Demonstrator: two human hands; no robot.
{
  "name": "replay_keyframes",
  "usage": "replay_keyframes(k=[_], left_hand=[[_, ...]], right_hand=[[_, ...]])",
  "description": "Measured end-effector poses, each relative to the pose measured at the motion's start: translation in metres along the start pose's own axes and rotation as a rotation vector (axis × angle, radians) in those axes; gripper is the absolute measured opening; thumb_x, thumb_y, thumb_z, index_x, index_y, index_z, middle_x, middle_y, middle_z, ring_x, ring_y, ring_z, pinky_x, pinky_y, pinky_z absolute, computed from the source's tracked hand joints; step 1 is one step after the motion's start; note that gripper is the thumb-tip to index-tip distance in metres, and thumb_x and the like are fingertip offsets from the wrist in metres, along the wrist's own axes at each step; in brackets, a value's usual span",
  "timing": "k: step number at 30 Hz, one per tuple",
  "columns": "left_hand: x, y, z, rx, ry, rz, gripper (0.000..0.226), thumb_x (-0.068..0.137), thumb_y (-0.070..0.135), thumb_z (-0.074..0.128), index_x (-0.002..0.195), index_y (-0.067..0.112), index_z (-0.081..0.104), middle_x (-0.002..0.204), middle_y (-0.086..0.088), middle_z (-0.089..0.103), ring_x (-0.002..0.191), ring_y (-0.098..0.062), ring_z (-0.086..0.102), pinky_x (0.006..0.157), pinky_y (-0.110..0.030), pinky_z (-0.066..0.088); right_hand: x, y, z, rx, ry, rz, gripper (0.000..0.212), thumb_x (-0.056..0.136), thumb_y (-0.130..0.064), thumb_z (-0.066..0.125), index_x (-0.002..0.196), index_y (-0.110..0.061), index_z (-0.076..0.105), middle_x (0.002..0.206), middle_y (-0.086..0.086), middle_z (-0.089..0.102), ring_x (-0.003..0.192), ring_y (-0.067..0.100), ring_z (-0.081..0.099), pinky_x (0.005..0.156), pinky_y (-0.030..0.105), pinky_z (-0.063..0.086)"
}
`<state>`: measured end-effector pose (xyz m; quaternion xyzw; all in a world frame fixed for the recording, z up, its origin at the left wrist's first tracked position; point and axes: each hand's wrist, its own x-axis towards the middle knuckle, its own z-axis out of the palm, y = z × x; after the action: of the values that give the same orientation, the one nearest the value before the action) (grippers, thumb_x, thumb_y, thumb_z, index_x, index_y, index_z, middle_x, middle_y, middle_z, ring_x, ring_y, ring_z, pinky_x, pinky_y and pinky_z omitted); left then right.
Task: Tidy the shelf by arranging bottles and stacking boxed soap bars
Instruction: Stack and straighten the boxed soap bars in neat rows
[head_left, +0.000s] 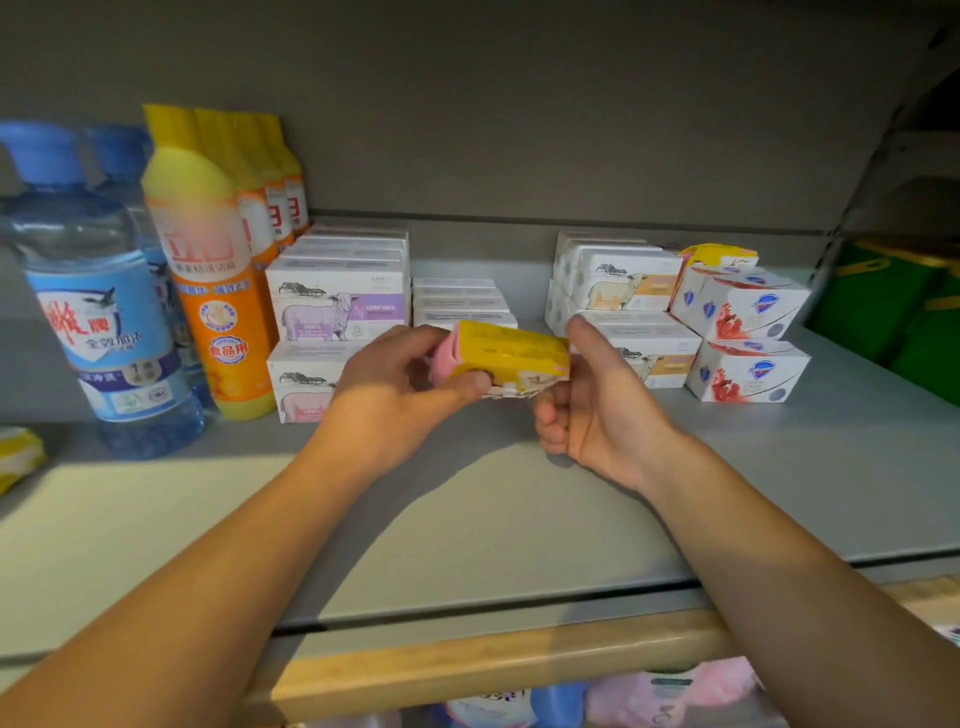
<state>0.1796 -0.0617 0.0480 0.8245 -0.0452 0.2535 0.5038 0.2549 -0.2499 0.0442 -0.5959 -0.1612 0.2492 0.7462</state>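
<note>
While both hands are holding the yellow soap box (511, 358) in the air above the grey shelf (519, 493), in front of the stacked boxes, the step in hand is probably squaring it up for stacking. The left hand (400, 395) is pinching its pink end between thumb and curled fingers; the right hand (597, 405) is gripping the other end, thumb raised alongside and fingers curled beneath. A good placement is likely one that keeps the box level and lowers it flat onto a matching one, perhaps the yellow box (722, 257) sitting tilted on the red-and-white boxes (743, 332). Sheep-printed boxes (337, 306) are standing in stacks at left, beside orange detergent bottles (218, 291) and blue-capped bottles (98, 291). Grey panelling is backing the shelf, and a wooden rail (467, 670) is edging its front.
</note>
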Motion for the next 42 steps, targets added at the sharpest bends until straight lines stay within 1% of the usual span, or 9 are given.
replay_keyframes(k=[5,12,16,20,23,27,30,36,42], left_hand=[[0.001,-0.002,0.001,-0.110,0.051,-0.162,0.032,0.070,0.056,0.065,0.080,0.027,0.077,0.078,-0.003,0.075,0.081,-0.028,0.070,0.079,-0.052,0.057],[0.003,-0.004,0.001,-0.115,0.045,-0.149,0.021,0.072,0.047,0.068,0.080,0.029,0.076,0.078,-0.005,0.073,0.073,-0.028,0.066,0.076,-0.043,0.058],[0.002,-0.001,-0.001,-0.097,0.012,-0.004,0.028,0.064,0.029,0.082,0.090,0.032,0.072,0.085,0.003,0.070,0.077,-0.010,0.062,0.075,-0.032,0.053],[-0.003,0.002,-0.006,0.122,0.001,0.188,0.059,0.062,0.016,0.090,0.115,0.028,0.067,0.114,0.003,0.059,0.106,-0.012,0.058,0.091,-0.031,0.050],[-0.005,0.006,-0.005,0.130,0.049,0.109,0.080,0.069,0.016,0.087,0.139,0.030,0.049,0.131,0.003,0.048,0.113,-0.014,0.056,0.091,-0.027,0.052],[-0.008,0.013,-0.006,-0.386,0.114,-0.347,0.049,0.087,-0.005,0.059,0.133,0.012,0.055,0.110,-0.012,0.071,0.086,-0.023,0.070,0.074,-0.033,0.059],[-0.024,0.015,-0.016,-0.625,0.014,-0.421,0.027,0.088,-0.005,0.053,0.105,0.008,0.070,0.092,-0.013,0.076,0.076,-0.023,0.071,0.072,-0.035,0.061],[-0.061,0.014,-0.049,-0.352,0.058,-0.279,0.019,0.089,0.014,0.067,0.105,0.003,0.069,0.103,-0.018,0.072,0.090,-0.021,0.069,0.070,-0.031,0.060],[-0.105,0.014,-0.125,-0.184,0.070,-0.298,0.019,0.091,0.020,0.066,0.105,0.007,0.070,0.098,-0.015,0.074,0.084,-0.021,0.068,0.079,-0.042,0.057]], right_hand=[[0.001,0.004,0.000,-0.262,-0.005,-0.212,0.033,0.071,-0.058,0.067,0.065,-0.025,0.067,0.056,0.007,0.056,0.043,0.019,0.047,0.042,0.026,0.039],[0.000,0.004,-0.002,-0.297,-0.044,-0.174,0.031,0.073,-0.061,0.069,0.082,-0.031,0.072,0.068,0.007,0.065,0.048,0.018,0.058,0.046,0.027,0.047],[0.000,0.002,-0.001,-0.127,-0.069,0.010,0.064,0.076,-0.074,0.052,0.106,-0.019,0.065,0.082,0.015,0.071,0.049,0.022,0.062,0.047,0.026,0.050],[-0.002,-0.002,0.001,0.010,0.008,-0.039,0.026,0.098,-0.035,0.048,0.118,-0.031,0.065,0.089,0.010,0.071,0.053,0.024,0.064,0.048,0.026,0.052],[-0.003,-0.006,0.001,0.119,0.006,-0.138,0.036,0.097,-0.012,0.045,0.126,-0.030,0.057,0.092,0.013,0.073,0.062,0.028,0.070,0.054,0.030,0.056],[-0.007,-0.007,0.009,0.040,0.010,-0.245,0.043,0.091,0.006,0.049,0.121,-0.023,0.058,0.093,0.009,0.074,0.076,0.029,0.073,0.065,0.034,0.058],[-0.014,0.002,0.023,-0.075,0.014,-0.299,0.042,0.081,0.009,0.058,0.112,-0.019,0.062,0.099,0.001,0.074,0.093,0.023,0.071,0.075,0.033,0.059],[-0.026,0.022,0.067,-0.168,-0.013,-0.298,0.048,0.074,-0.002,0.071,0.121,-0.011,0.063,0.115,0.015,0.070,0.109,0.034,0.066,0.096,0.049,0.052],[-0.023,0.034,0.139,-0.244,-0.079,-0.301,0.038,0.070,-0.015,0.074,0.107,-0.025,0.071,0.108,0.004,0.074,0.101,0.025,0.071,0.086,0.042,0.056]])
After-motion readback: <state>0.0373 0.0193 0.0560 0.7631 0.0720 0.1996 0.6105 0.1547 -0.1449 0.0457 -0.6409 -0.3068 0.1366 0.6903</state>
